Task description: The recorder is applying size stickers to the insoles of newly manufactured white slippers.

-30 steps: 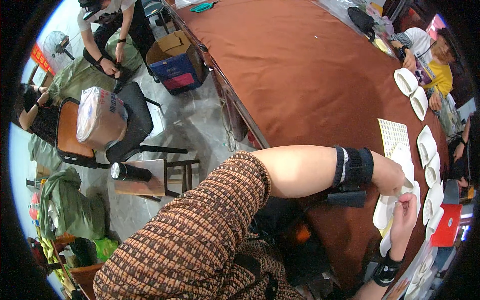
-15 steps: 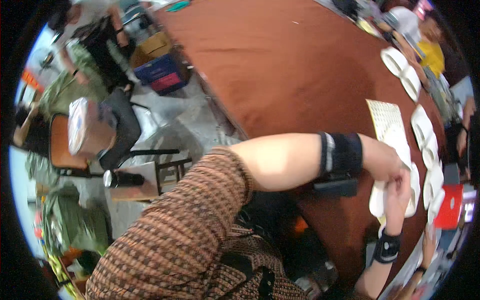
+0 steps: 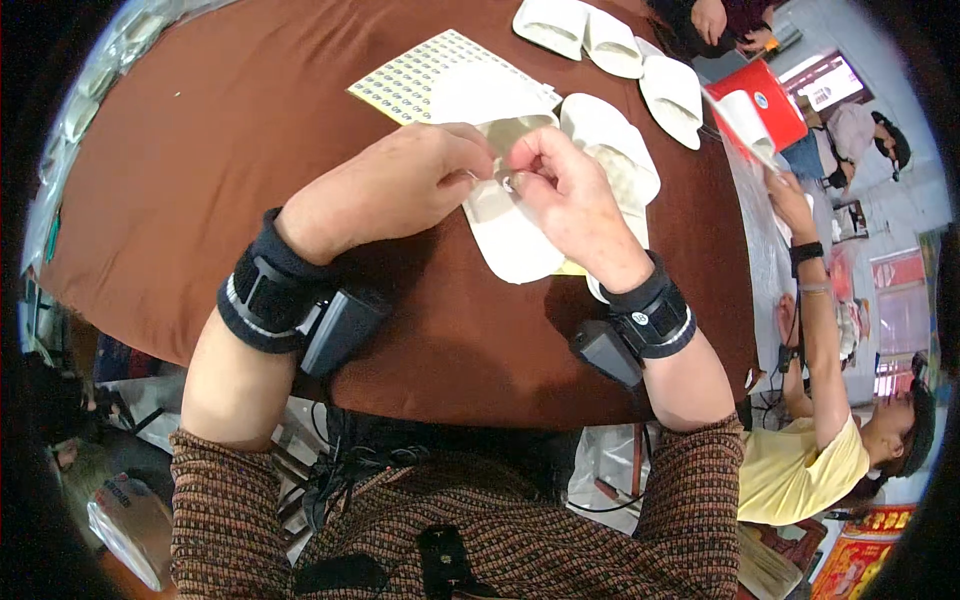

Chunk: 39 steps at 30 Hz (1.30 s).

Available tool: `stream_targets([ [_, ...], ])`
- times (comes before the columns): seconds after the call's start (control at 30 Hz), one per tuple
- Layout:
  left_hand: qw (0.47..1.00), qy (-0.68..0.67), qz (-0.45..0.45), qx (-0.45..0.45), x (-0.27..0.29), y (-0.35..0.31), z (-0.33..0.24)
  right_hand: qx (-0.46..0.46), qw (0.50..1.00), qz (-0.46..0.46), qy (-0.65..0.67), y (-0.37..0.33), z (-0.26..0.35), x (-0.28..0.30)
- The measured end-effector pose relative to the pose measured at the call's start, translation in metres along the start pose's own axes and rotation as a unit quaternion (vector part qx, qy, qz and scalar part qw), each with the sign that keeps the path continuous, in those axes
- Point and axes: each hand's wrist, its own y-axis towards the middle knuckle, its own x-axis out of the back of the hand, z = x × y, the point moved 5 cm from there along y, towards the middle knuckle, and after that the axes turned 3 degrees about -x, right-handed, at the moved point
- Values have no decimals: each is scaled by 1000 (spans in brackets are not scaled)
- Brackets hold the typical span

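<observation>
My left hand (image 3: 390, 185) and my right hand (image 3: 580, 205) meet over a white open-toed slipper (image 3: 515, 250) on the table. Both have their fingertips pinched together, close to each other. Something small and pale shows between the tips, too small to make out. Just right of my right hand lies another white slipper (image 3: 615, 150). Beyond my hands rests a sheet of small round stickers (image 3: 440, 60), partly covered by a blank white piece (image 3: 480, 90). Black wrist straps with dark boxes sit on both forearms.
A brown cloth covers the table (image 3: 220, 130). More white slippers (image 3: 670, 95) line its far right side. A red box (image 3: 765, 100) stands beyond them. At the right, a person in a yellow top (image 3: 810, 470) reaches out with a white slipper (image 3: 750, 125). Clear plastic edges the table at far left.
The view has swung to the right, so my hands and the slippers now appear near the middle instead of at the right. My hands remain close together over the slippers.
</observation>
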Motion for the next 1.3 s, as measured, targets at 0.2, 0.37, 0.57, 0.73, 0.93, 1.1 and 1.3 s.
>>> stream_targets([
  [0.2, 1000, 9, 1, -8, 0, 0, 0, 33, 998, -23, -54, 2, 5, 1],
  [0.37, 1000, 15, 0, -8, -1, 0, -1, 82, 991, -31, -99, 4, 10, -1],
  [0.57, 999, 28, -1, -32, 1, 2, -3, 56, 995, -13, -77, 3, 11, 2],
  [0.73, 999, 34, -7, -28, 1, 5, -2, 95, 989, -10, -117, 4, 15, 4],
  [0.93, 998, 37, 2, -46, 2, 7, -5, 63, 994, 2, -85, 7, 6, 5],
  [1.1, 998, 41, -6, -52, 1, 5, -4, 67, 993, -2, -93, 7, 4, 5],
  [1.3, 998, 41, 6, -42, -3, -3, -1, 44, 995, -6, -84, 7, -4, -2],
])
